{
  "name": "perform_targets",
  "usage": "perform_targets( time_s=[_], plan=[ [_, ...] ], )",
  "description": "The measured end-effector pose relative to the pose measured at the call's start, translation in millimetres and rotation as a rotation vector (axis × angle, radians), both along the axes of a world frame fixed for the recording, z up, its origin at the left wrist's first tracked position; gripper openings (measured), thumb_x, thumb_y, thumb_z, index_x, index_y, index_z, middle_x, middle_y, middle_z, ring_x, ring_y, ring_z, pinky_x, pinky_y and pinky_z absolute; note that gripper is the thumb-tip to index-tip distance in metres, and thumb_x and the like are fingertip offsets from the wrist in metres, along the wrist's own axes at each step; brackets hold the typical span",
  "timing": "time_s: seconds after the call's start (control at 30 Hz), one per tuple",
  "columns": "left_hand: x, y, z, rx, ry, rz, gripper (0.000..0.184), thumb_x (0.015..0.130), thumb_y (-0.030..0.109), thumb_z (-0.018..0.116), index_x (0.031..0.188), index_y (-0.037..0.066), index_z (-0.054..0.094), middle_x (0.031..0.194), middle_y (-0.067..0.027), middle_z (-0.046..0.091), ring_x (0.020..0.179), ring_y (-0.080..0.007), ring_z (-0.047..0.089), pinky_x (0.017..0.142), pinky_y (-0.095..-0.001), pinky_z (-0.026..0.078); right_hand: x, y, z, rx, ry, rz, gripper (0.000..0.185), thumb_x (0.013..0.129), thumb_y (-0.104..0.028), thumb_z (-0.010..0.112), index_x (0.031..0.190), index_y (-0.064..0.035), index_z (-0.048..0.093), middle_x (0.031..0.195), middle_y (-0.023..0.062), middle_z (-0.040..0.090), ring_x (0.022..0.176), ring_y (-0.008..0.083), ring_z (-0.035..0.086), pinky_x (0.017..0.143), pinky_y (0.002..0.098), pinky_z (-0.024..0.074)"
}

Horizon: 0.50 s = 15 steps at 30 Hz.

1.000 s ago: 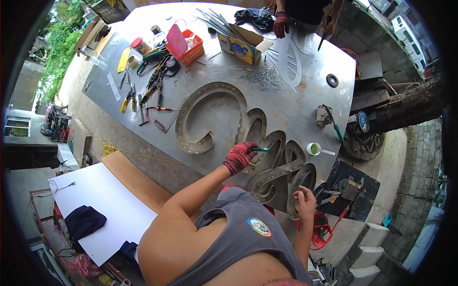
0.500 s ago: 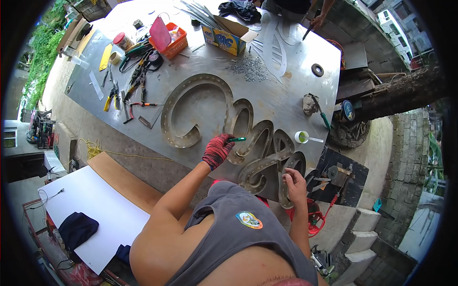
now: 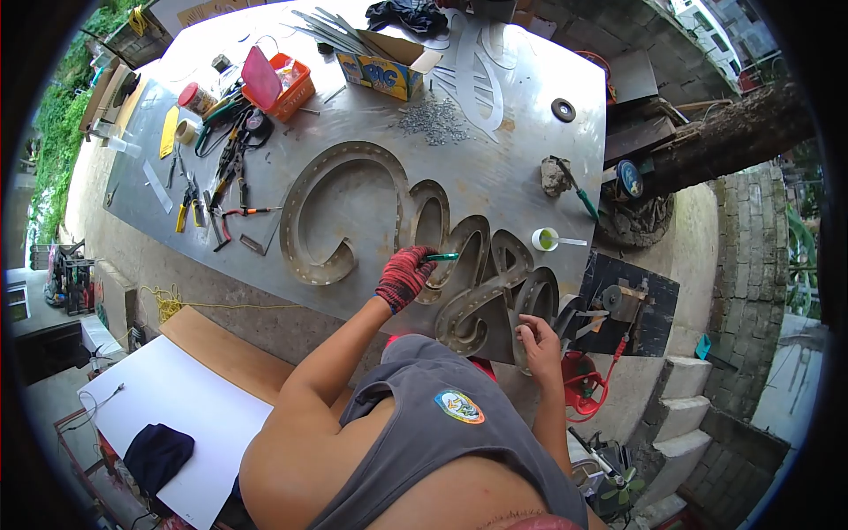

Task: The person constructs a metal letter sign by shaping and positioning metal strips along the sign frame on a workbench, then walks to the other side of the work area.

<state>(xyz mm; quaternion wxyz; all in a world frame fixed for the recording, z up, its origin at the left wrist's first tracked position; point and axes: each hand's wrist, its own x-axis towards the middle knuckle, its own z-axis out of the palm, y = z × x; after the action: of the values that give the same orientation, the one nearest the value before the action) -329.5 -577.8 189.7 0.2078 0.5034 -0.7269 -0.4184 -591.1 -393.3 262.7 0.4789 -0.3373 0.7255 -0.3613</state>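
My left hand (image 3: 406, 280), in a red-and-black knit glove, is closed around a slim green pen-like tool (image 3: 443, 257), whose exact kind I cannot make out. It is over the middle of the metal script-lettering frame (image 3: 318, 163), which has thin upright walls and a row of pale tabs along its strips. Bare and with curled fingers, my right hand (image 3: 539, 343) is at the near right end of the lettering, seemingly gripping the wall of the last letter. Past the lettering stands a small white cup (image 3: 545, 238) with green contents and a pale stick.
Pliers (image 3: 188, 205) and other hand tools lie at the table's left. Farther back are an orange basket (image 3: 291, 95), a cardboard box (image 3: 382, 78) of metal strips and a pile of small metal bits (image 3: 433, 122). A green-handled tool (image 3: 585, 201) leans on a grey lump at right.
The view has shifted, so the table and its contents appear farther left and slightly higher. Both hands keep nearly the same pose. The person's hand at the far side is out of view.
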Motion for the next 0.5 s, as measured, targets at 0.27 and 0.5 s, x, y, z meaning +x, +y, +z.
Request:
perform_targets(
  time_s=[0.27,0.5],
  plan=[
    [-4,-11,-5,-0.017,0.016,-0.002,0.022,0.081,0.016,0.066,0.102,0.008,0.067,0.093,-0.0139,0.066,0.089,-0.0315,0.061,0.079,-0.0394,0.048,4,-3,-1,-0.001,0.020,-0.032,0.024,0.090,-0.007,0.057,0.113,-0.0004,0.060,0.087,0.0045,0.065,0.076,0.0083,0.057,0.071,0.0230,0.0481],
    [-38,-44,42,-0.159,-0.154,-0.622,0.024,0.079,0.029,0.067,0.096,0.011,0.068,0.086,-0.0119,0.061,0.087,-0.0321,0.059,0.076,-0.0437,0.046,24,-28,37,-0.080,0.293,-0.036,0.035,0.087,-0.012,0.062,0.121,-0.0045,0.056,0.089,0.0065,0.064,0.077,0.0145,0.059,0.072,0.0265,0.0495]
  ],
)
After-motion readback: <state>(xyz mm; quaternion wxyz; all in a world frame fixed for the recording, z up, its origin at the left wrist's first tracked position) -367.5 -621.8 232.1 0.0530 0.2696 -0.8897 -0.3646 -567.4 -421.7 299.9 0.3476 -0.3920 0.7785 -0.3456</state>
